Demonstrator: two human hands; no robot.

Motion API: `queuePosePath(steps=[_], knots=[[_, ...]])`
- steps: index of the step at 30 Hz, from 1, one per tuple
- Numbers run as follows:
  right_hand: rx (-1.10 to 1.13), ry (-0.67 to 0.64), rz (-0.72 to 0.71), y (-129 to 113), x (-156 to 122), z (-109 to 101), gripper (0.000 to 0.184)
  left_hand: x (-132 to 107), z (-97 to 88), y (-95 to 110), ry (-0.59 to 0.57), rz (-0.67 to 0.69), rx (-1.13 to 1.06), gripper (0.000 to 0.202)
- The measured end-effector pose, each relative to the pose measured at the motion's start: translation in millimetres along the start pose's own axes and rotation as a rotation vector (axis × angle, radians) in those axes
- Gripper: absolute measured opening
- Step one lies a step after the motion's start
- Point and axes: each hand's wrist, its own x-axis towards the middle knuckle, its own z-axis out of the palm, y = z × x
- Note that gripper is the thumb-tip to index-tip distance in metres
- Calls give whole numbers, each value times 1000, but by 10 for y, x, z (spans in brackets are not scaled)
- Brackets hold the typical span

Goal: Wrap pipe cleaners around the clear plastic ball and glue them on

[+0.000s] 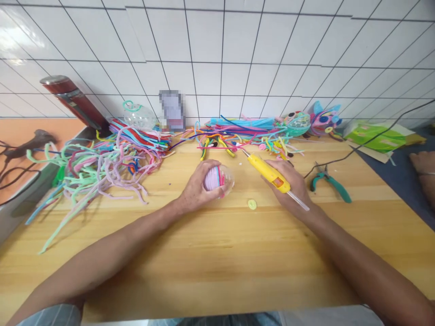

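Observation:
My left hand (pixel 199 188) is wrapped round a clear plastic ball (pixel 229 179), partly covered with rows of lilac, blue and pink pipe cleaner (pixel 213 179). Its far side is hidden by my fingers. My right hand (pixel 288 183) grips a yellow hot glue gun (pixel 268 172), its metal nozzle pointing toward the ball but apart from it. A clear glue stick (pixel 298 200) sticks out of the gun's rear. Between my hands a pale yellow button (pixel 252 204) lies on the wooden table (pixel 217 253).
Loose pipe cleaners (pixel 102 167) spread over the left side, with more bundles (pixel 241 124) along the tiled wall. Teal-handled pliers (pixel 331 183) lie right of my right hand, near a black cord (pixel 367 151). A dark red flask (pixel 76 104) leans at back left. Another person's foot (pixel 423 165) shows far right.

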Motion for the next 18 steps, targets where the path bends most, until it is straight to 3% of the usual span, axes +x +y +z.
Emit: queuePosePath(steps=[5, 12, 18], knots=[[60, -11, -29, -45, -193, 175, 37, -36, -24, -29, -10, 67, -25, 63], [38, -26, -216, -33, -315, 141, 52, -51, -44, 26, -26, 90, 17, 69], [-6, -66, -186, 35, -374, 121, 49, -45, -29, 51, -50, 105, 16, 70]])
